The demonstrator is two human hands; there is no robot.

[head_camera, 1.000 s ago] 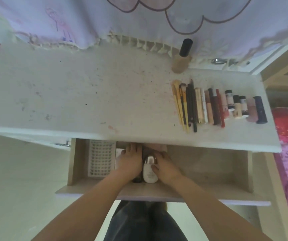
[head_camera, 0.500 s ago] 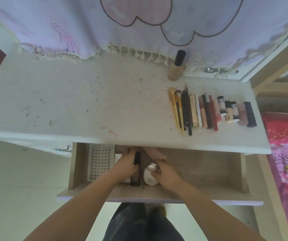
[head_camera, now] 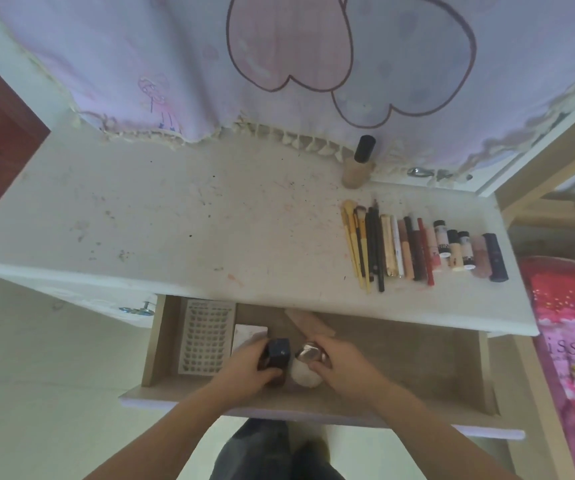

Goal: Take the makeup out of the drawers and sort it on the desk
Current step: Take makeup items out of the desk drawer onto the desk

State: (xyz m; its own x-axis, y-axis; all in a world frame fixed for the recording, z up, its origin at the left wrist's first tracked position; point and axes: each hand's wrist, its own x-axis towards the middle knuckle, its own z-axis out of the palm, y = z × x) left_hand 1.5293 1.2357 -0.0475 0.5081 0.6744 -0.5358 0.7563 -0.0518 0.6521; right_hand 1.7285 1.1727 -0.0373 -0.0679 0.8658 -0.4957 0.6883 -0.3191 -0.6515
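Both my hands are over the open drawer [head_camera: 417, 362] under the white desk [head_camera: 182, 237]. My left hand [head_camera: 248, 368] grips a dark brown bottle [head_camera: 278, 355] with a dark cap, held upright. My right hand [head_camera: 339, 363] grips a white bottle [head_camera: 304, 374] with a shiny metallic cap. A beige tube [head_camera: 308, 322] lies in the drawer behind my hands. On the desk's right side lies a row of brushes, pencils and tubes [head_camera: 417, 247]. A foundation bottle [head_camera: 359, 164] with a black cap stands at the back.
A white lash tray [head_camera: 206, 336] and a small white box [head_camera: 248, 336] sit in the drawer's left part. A purple curtain [head_camera: 279, 64] hangs over the desk's back edge. A pink bedcover [head_camera: 573, 341] is at the right. My legs show below the drawer.
Both bottles lay flat in the drawer a second ago. My hands have closed on them and raised them upright, off the drawer floor. The view has tilted up a little.
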